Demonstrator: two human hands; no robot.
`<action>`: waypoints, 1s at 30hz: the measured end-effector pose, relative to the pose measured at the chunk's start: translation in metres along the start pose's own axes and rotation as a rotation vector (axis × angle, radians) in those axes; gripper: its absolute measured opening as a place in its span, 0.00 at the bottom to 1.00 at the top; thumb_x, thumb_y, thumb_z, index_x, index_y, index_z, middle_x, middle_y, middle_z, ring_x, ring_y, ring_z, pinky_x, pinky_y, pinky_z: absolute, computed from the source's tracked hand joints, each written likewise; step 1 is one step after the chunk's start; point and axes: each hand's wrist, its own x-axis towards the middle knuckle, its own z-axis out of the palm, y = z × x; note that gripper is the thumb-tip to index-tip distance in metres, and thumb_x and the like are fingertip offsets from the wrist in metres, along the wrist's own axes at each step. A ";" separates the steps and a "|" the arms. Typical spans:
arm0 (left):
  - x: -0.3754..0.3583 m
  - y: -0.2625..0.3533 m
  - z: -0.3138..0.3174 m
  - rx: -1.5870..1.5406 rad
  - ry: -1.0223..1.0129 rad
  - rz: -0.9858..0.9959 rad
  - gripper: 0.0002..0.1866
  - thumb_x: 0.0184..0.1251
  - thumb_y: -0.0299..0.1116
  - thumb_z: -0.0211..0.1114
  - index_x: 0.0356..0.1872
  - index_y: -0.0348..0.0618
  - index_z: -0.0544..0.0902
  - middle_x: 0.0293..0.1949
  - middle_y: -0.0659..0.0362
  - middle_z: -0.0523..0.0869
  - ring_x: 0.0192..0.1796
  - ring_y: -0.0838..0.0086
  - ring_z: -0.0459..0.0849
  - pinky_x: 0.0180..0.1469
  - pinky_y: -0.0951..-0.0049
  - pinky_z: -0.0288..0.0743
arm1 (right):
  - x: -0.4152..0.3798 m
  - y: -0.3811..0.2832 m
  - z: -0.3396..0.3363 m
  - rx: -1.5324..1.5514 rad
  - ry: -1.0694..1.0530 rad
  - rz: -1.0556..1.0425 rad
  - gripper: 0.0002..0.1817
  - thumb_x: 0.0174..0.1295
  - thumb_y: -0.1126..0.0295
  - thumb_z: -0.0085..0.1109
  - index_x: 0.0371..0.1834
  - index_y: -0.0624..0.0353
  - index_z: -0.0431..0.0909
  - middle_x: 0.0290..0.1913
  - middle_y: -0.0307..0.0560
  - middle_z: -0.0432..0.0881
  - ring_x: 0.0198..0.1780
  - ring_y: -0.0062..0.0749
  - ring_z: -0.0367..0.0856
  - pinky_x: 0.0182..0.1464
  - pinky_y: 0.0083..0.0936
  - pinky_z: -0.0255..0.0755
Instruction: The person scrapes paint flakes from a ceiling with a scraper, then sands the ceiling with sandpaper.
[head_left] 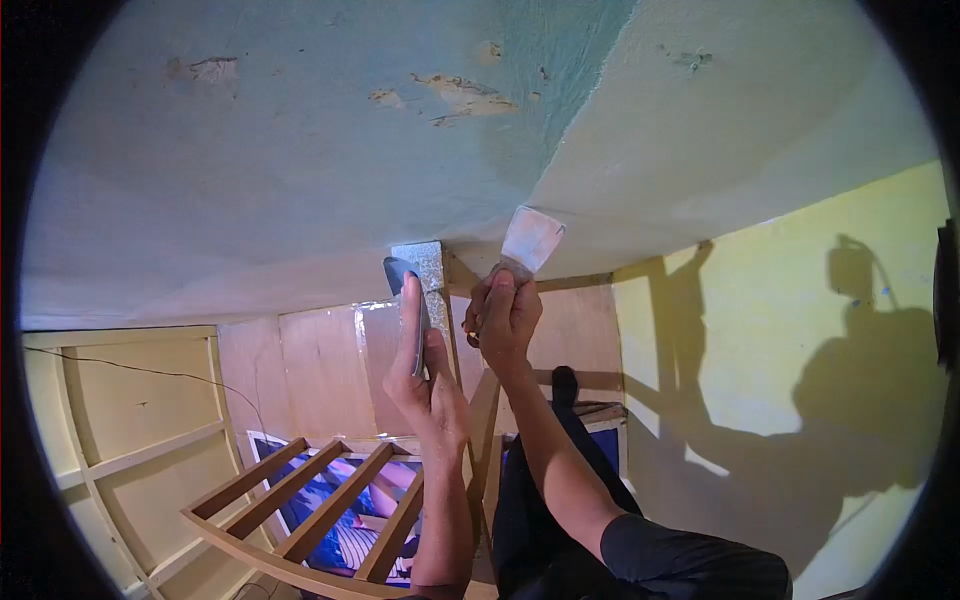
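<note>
Gripping a scraper (pixel 533 240), the R hand (pixel 505 315) is clamped near the base of its flat, flared, white-smeared blade, which is up by the ceiling (pixel 350 170); can't tell if it touches. L hand (pixel 430 385), apart from the R, is closed on a dark tool (pixel 402 270) w/ a smooth, curved edge, thumb straight along it. 2 hands, 2 tools. Just beside the dark tool: 1 squared post (pixel 430 265), rough, speckled grey-white. Ceiling is matte, pale grey w/ a blue-green area, ragged border, a few flaked brown spots. Below L: 1 brown wooden rack (pixel 300 510), 4 slats visible, over 1 glossy printed picture (pixel 375 500). R side: 1 yellow wall (pixel 770 330) w/ shadows. Far L: cream panelling (pixel 145 400), 1 thin dark wire (pixel 150 368).
</note>
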 end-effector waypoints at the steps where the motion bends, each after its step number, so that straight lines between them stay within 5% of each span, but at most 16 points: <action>1: 0.000 0.000 0.000 -0.002 0.005 -0.004 0.25 0.80 0.19 0.51 0.75 0.37 0.72 0.74 0.49 0.77 0.77 0.61 0.71 0.77 0.63 0.63 | 0.002 0.001 -0.002 -0.029 -0.002 -0.009 0.15 0.84 0.60 0.43 0.42 0.59 0.68 0.21 0.41 0.73 0.15 0.20 0.71 0.17 0.20 0.67; 20: -0.010 -0.002 0.012 -0.026 0.025 -0.050 0.24 0.81 0.22 0.52 0.75 0.36 0.72 0.75 0.49 0.75 0.79 0.61 0.68 0.79 0.61 0.60 | 0.010 -0.004 -0.026 0.009 -0.101 0.066 0.18 0.83 0.56 0.45 0.41 0.60 0.69 0.22 0.42 0.74 0.16 0.21 0.72 0.18 0.20 0.67; 27: 0.029 0.011 0.027 0.327 0.028 0.362 0.24 0.78 0.20 0.52 0.73 0.36 0.75 0.74 0.45 0.75 0.80 0.49 0.66 0.80 0.51 0.59 | 0.023 0.003 -0.037 -0.018 -0.179 -0.007 0.20 0.83 0.54 0.46 0.40 0.61 0.69 0.20 0.41 0.73 0.16 0.21 0.72 0.18 0.20 0.66; 30: 0.046 0.015 0.036 0.357 0.018 0.391 0.23 0.82 0.23 0.50 0.74 0.37 0.74 0.76 0.47 0.73 0.82 0.52 0.62 0.79 0.55 0.59 | 0.026 -0.008 -0.030 -0.028 -0.132 -0.016 0.21 0.83 0.53 0.45 0.39 0.61 0.69 0.20 0.42 0.73 0.16 0.21 0.73 0.18 0.20 0.65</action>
